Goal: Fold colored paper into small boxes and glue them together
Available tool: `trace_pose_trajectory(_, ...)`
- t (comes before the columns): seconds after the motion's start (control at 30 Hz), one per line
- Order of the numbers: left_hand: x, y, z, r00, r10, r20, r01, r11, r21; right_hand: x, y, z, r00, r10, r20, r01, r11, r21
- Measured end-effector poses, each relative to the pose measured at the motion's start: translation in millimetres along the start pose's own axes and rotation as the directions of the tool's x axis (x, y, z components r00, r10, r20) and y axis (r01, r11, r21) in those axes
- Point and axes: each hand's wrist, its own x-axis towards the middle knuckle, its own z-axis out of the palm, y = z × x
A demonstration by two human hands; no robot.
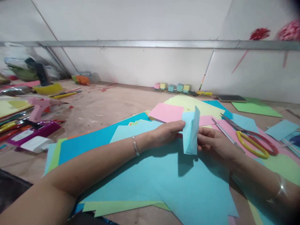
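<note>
Live now: one folded slip of thin, pale-blue paper (pixel 191 134) is held upright just above the large blue sheet (pixel 175 184). One edge is pinched by the left hand (pixel 167 132) and the other by the right hand (pixel 215 143), both closed on it. The sheet is seen smooth, flat and matte. One pair of scissors (pixel 241 135), with steel blades and yellow and red loops, is laid just right of the sheet. One pink square (pixel 166 112) is spotted beyond it, and five small coloured blocks (pixel 172 87) farther beyond.
</note>
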Motion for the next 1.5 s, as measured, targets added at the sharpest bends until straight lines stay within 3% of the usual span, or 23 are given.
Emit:
trace_pose_trajectory(0.13, -2.3, 1.4, 1.8, 0.999, 0.024, 0.049, -0.018, 0.992, -0.123, -1.5, -1.6, 2.7, 0.996, -0.069, -0.050, 0.061, 0.989, -0.137)
trace_pose_trajectory(0.27, -6.7, 3.3, 2.2, 0.999, -0.007, 0.034, 0.009, 0.997, -0.082, -5.8, -2.1, 6.5, 0.987, -0.156, -0.024, 0.137, 0.920, -0.367)
trace_pose_trajectory(0.37, -7.5, 2.1, 1.4, 0.999, 0.015, -0.042, -0.018, 0.996, -0.084, -7.8, 0.6, 3.8, 0.965, -0.253, 0.063, 0.236, 0.745, -0.624)
trace_pose_trajectory(0.43, -6.0, 0.3, 0.9, 0.992, 0.021, -0.121, -0.031, 0.997, -0.077, -8.2, 3.1, -0.2, 0.915, -0.379, 0.138, 0.332, 0.517, -0.789)
trace_pose_trajectory(0.47, -5.0, -0.6, 0.8, 0.988, 0.004, -0.155, -0.017, 0.997, -0.080, -8.4, 4.0, -1.9, 0.858, -0.482, 0.177, 0.380, 0.365, -0.850)
trace_pose_trajectory(0.5, -3.8, -1.5, 0.8, 0.983, -0.023, -0.184, 0.006, 0.996, -0.091, -8.9, 4.5, -2.9, 0.770, -0.596, 0.229, 0.413, 0.191, -0.891)
trace_pose_trajectory(0.57, -1.8, -2.9, 0.7, 0.963, -0.064, -0.260, 0.032, 0.992, -0.125, -10.9, 4.3, -1.8, 0.515, -0.747, 0.420, 0.415, -0.211, -0.885)
trace_pose_trajectory(0.6, -1.2, -3.5, 0.4, 0.951, -0.073, -0.302, 0.032, 0.990, -0.139, -12.4, 3.6, 0.4, 0.382, -0.748, 0.542, 0.394, -0.399, -0.828)
trace_pose_trajectory(0.63, -0.9, -3.9, -0.1, 0.940, -0.071, -0.334, 0.026, 0.990, -0.139, -14.3, 3.0, 3.5, 0.282, -0.701, 0.655, 0.371, -0.550, -0.748)
trace_pose_trajectory(0.67, -0.9, -4.3, -0.8, 0.936, -0.062, -0.346, 0.021, 0.992, -0.121, -16.4, 2.4, 7.0, 0.222, -0.631, 0.744, 0.362, -0.655, -0.663)
trace_pose_trajectory(0.73, -1.5, -5.1, -2.1, 0.948, -0.015, -0.319, 0.003, 0.999, -0.037, -20.5, 2.0, 12.5, 0.193, -0.506, 0.841, 0.373, -0.754, -0.540)
trace_pose_trajectory(0.87, -2.7, -6.9, -2.0, 0.944, 0.138, -0.298, -0.104, 0.986, 0.127, -22.5, 2.2, 6.4, 0.228, -0.464, 0.856, 0.384, -0.765, -0.517)
trace_pose_trajectory(1.0, -1.5, -7.9, -1.5, 0.865, 0.093, -0.493, -0.068, 0.995, 0.067, -11.8, -2.0, -14.5, 0.353, -0.549, 0.758, 0.414, -0.634, -0.653)
trace_pose_trajectory(1.03, -1.1, -7.8, -2.2, 0.844, 0.067, -0.532, -0.045, 0.998, 0.053, -8.3, -3.6, -18.5, 0.364, -0.551, 0.751, 0.429, -0.616, -0.660)
trace_pose_trajectory(1.1, -0.6, -7.5, -4.0, 0.827, 0.023, -0.562, -0.011, 1.000, 0.024, -2.4, -6.6, -23.1, 0.324, -0.532, 0.782, 0.467, -0.629, -0.621)
trace_pose_trajectory(1.2, -0.9, -6.7, -5.3, 0.848, 0.008, -0.530, 0.003, 1.000, 0.021, 1.1, -7.5, -22.5, 0.271, -0.487, 0.830, 0.495, -0.670, -0.554)
trace_pose_trajectory(1.33, -1.5, -4.9, -2.4, 0.862, 0.063, -0.503, 0.019, 0.988, 0.154, 2.9, -1.6, -19.9, 0.322, -0.539, 0.778, 0.510, -0.594, -0.622)
trace_pose_trajectory(1.5, -1.3, -1.8, -3.7, 0.792, 0.175, -0.585, 0.122, 0.893, 0.433, 13.1, 5.2, -27.2, 0.349, -0.616, 0.706, 0.501, -0.514, -0.696)
